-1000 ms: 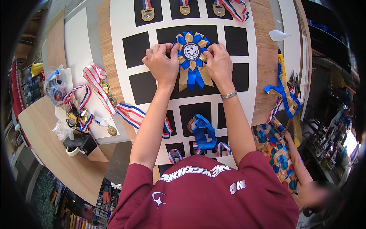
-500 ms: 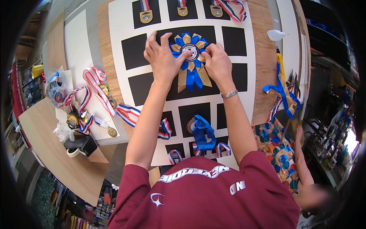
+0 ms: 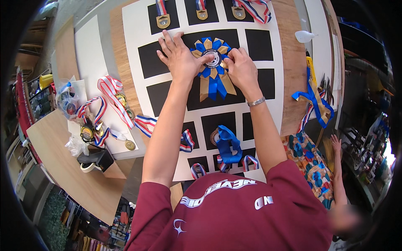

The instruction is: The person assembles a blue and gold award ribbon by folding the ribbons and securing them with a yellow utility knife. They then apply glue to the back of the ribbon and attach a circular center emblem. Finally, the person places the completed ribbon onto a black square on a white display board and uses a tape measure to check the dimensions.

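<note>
A blue-and-gold ribbon rosette (image 3: 215,67) with a round badge lies over a black panel of the white mount board (image 3: 136,25). My left hand (image 3: 181,58) has its fingers spread over the panel, with the thumb on the rosette's badge. From the other side my right hand (image 3: 243,69) pinches the rosette's right edge between thumb and bent fingers. Gold medals (image 3: 163,20) on striped ribbons lie on the panels along the top. Nearer my body, a medal with a blue ribbon (image 3: 228,144) rests on another panel.
Loose medals with striped ribbons (image 3: 109,90) lie at the left beside a black box (image 3: 96,158). At the right are a white bottle (image 3: 305,37), a blue-and-gold ribbon (image 3: 314,98) and hand tools (image 3: 328,90). Another person's hand (image 3: 336,144) shows at the lower right.
My left fingers have spread wider and slid a little up and left, with the thumb still on the badge. My right hand keeps its pinch. The view has shifted slightly.
</note>
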A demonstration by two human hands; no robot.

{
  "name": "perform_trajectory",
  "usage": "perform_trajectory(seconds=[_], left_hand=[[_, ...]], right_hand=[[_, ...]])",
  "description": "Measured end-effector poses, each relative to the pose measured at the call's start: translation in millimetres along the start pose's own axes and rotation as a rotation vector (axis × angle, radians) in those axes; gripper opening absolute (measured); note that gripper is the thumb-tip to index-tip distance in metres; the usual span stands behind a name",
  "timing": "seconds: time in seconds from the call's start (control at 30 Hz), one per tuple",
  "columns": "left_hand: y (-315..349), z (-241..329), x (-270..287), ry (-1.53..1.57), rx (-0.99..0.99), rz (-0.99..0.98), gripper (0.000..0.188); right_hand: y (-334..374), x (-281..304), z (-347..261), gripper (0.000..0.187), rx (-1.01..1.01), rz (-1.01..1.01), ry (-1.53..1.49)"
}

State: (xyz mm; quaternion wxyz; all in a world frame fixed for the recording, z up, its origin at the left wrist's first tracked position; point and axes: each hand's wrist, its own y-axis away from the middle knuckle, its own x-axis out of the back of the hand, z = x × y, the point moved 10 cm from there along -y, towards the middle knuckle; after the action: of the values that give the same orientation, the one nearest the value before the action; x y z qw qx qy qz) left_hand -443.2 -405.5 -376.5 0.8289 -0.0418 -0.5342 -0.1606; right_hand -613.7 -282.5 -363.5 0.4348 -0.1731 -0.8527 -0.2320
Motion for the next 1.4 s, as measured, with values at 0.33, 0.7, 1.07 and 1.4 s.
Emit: perform_trajectory(seconds=[0.33, 0.7, 1.07, 1.4], left_hand=[[1.6, -6.9, 7.4, 0.053, -0.074, 0.142, 0.121], [16.7, -4.7, 30.7, 0.148, -0.141, 0.201, 0.101], [177.9, 20.0, 13.3, -0.057, -0.773, -0.317, 0.058], [208.7, 22.1, 13.1, -0.038, -0.590, -0.300, 0.067]], right_hand=[[-4.9, 5.9, -12.2, 0.063, -0.128, -0.101, 0.146], [2.3, 26.7, -12.6, 0.051, 0.116, 0.041, 0.042], [145.6, 4.1, -10.7, 0.044, 0.600, -0.008, 0.248], [161.6, -3.6, -8.6, 0.054, 0.521, -0.028, 0.239]])
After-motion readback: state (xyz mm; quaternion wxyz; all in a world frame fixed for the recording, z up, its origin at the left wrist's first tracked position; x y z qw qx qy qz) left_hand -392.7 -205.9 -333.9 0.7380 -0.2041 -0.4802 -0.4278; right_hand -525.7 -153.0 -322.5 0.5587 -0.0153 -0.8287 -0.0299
